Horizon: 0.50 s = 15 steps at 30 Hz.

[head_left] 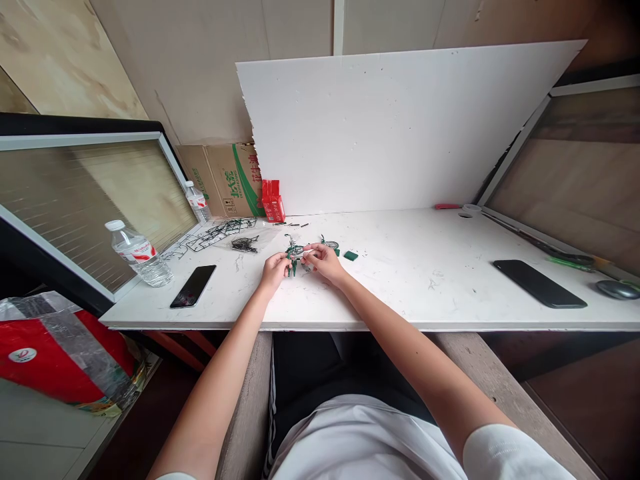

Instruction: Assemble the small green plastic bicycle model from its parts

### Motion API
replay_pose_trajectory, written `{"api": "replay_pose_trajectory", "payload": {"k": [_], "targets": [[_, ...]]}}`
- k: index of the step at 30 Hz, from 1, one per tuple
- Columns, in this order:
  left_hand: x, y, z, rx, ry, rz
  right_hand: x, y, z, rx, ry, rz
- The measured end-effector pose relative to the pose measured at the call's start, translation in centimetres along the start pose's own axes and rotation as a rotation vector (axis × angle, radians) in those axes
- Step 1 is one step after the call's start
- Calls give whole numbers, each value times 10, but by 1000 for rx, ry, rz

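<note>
Head view: at mid-frame, our left hand (pixel 275 272) pinches the small green assembly (pixel 294 268); our right hand (pixel 325 262) reaches beside it, grasp unclear to us. We judge it light, stiff, fragile, best held by thicker sections

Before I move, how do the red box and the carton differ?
The red box is much smaller; the carton is larger.
The red box is mainly red, while the carton is brown with green and red print.
The red box stands before the white board; the carton is left of the red box.
Both are printed and sit toward the back.
</note>
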<state>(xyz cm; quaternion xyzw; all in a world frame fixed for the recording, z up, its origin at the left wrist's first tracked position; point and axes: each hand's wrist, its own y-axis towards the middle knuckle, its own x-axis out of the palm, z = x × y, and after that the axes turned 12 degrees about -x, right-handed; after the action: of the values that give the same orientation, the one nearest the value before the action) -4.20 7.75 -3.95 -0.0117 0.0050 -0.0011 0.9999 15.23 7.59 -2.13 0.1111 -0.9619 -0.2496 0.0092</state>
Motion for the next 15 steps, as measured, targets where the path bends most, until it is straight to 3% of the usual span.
{"api": "replay_pose_trajectory", "payload": {"k": [15], "targets": [[1, -2, 3, -28, -6, 3, 0, 0, -1, -21, 4, -1]]}}
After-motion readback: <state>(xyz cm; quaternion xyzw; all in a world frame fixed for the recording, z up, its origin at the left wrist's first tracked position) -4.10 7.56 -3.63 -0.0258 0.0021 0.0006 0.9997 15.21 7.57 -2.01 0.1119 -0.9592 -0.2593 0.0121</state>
